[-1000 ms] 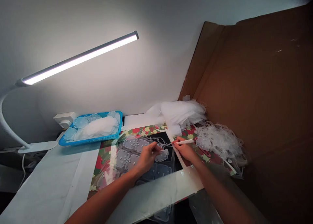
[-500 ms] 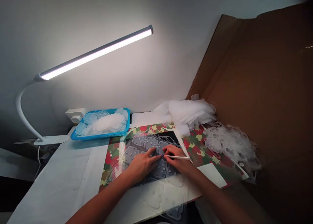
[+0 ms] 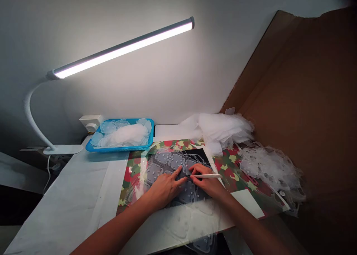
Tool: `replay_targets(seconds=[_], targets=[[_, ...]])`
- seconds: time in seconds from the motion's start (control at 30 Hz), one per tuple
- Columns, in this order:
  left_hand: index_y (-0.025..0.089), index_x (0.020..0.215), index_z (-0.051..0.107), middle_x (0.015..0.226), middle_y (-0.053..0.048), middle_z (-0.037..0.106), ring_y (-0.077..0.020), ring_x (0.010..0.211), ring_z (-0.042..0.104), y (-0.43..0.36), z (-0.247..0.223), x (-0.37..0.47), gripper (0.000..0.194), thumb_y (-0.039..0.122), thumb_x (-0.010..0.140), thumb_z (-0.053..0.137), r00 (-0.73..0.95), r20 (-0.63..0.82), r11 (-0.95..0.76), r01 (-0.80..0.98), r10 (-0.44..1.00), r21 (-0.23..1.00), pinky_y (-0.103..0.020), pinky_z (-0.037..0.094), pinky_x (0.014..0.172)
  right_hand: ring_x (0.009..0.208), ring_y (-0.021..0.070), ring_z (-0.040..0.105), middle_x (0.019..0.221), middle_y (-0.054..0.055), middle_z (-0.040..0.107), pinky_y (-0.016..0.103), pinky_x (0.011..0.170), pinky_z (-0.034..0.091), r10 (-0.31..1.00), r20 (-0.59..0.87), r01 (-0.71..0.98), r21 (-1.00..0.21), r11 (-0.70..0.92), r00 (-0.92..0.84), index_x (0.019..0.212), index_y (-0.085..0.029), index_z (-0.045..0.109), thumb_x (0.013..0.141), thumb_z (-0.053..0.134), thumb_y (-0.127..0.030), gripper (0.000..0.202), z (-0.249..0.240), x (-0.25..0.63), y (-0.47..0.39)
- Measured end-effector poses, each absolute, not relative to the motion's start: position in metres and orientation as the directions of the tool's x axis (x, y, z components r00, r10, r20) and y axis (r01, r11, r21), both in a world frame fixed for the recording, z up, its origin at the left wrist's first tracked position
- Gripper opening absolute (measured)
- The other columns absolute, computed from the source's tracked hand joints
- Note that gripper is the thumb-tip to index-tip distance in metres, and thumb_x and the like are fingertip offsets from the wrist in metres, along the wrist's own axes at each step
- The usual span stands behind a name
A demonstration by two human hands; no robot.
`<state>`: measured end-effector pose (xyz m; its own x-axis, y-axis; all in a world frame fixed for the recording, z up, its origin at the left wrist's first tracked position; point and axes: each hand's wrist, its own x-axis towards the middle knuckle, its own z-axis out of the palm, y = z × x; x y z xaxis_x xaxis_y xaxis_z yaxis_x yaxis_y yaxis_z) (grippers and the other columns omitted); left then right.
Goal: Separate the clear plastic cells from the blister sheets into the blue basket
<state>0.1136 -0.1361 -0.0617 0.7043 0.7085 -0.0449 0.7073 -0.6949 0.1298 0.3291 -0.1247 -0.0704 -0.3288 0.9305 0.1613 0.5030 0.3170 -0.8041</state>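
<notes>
A clear plastic sheet (image 3: 176, 162) with rounded, embossed pieces and small raised dots lies over a black panel (image 3: 199, 155) and runs toward the table's front edge. My left hand (image 3: 166, 188) rests on it, index and middle fingers stretched out and pressing down. Close to those fingertips, my right hand (image 3: 205, 180) pinches a slim white pen-shaped tool (image 3: 209, 176). The tool's working end is near the sheet, but too small to make out. Its back end points right.
A blue basket (image 3: 117, 149) of clear pieces stands back left, beside a lamp base (image 3: 63, 149). White film sheets (image 3: 225, 126) lie at the back. Tangled clear offcuts (image 3: 272, 169) sit right, by a cardboard wall (image 3: 301, 99). A camouflage-patterned mat (image 3: 132, 173) lies beneath.
The camera view has shifted, so the whole scene sits a little further right. Both hands stay close together on the sheet, with only slight finger movement; the tool is still in my right hand.
</notes>
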Motion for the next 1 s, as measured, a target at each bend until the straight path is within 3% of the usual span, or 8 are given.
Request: replay_targets(seconds=[0.37, 0.5, 0.8, 1.0], targets=[[0.025, 0.139, 0.047, 0.154, -0.017, 0.032, -0.0280, 0.093, 0.068, -0.136, -0.068, 0.115, 0.046, 0.036, 0.095, 0.048, 0.677, -0.024, -0.665, 0.728, 0.735, 0.167, -0.041, 0.053, 0.078, 0.086, 0.0185, 0.060, 0.093, 0.003, 0.064, 0.031, 0.076, 0.044, 0.926, 0.166, 0.520, -0.787, 0.332, -0.340, 0.068, -0.021, 0.054, 0.082, 0.056, -0.019, 0.015, -0.071, 0.329, -0.122], [0.024, 0.139, 0.047, 0.154, -0.017, 0.032, -0.0295, 0.092, 0.068, -0.137, -0.068, 0.116, 0.047, 0.035, 0.093, 0.050, 0.680, -0.029, -0.671, 0.729, 0.733, 0.137, -0.042, 0.053, 0.077, 0.088, 0.0188, 0.060, 0.095, 0.003, 0.064, 0.031, 0.078, 0.044, 0.919, 0.159, 0.530, -0.776, 0.342, -0.361, 0.070, -0.021, 0.053, 0.083, 0.055, -0.017, 0.014, -0.070, 0.328, -0.122], [0.025, 0.137, 0.049, 0.154, -0.018, 0.031, -0.0286, 0.088, 0.069, -0.134, -0.070, 0.114, 0.046, 0.033, 0.092, 0.050, 0.685, -0.038, -0.667, 0.719, 0.728, 0.195, -0.041, 0.053, 0.075, 0.095, 0.0205, 0.059, 0.103, 0.005, 0.063, 0.034, 0.083, 0.046, 0.893, 0.167, 0.565, -0.721, 0.400, -0.419, 0.071, -0.022, 0.054, 0.082, 0.052, -0.012, 0.015, -0.074, 0.331, -0.126], [0.024, 0.135, 0.050, 0.152, -0.019, 0.035, -0.0291, 0.085, 0.070, -0.134, -0.071, 0.116, 0.043, 0.030, 0.093, 0.047, 0.678, -0.037, -0.664, 0.729, 0.734, 0.167, -0.042, 0.054, 0.073, 0.096, 0.0254, 0.060, 0.098, 0.008, 0.069, 0.039, 0.087, 0.046, 0.883, 0.250, 0.596, -0.662, 0.455, -0.396, 0.087, -0.022, 0.064, 0.088, 0.050, -0.020, 0.015, -0.082, 0.327, -0.124]])
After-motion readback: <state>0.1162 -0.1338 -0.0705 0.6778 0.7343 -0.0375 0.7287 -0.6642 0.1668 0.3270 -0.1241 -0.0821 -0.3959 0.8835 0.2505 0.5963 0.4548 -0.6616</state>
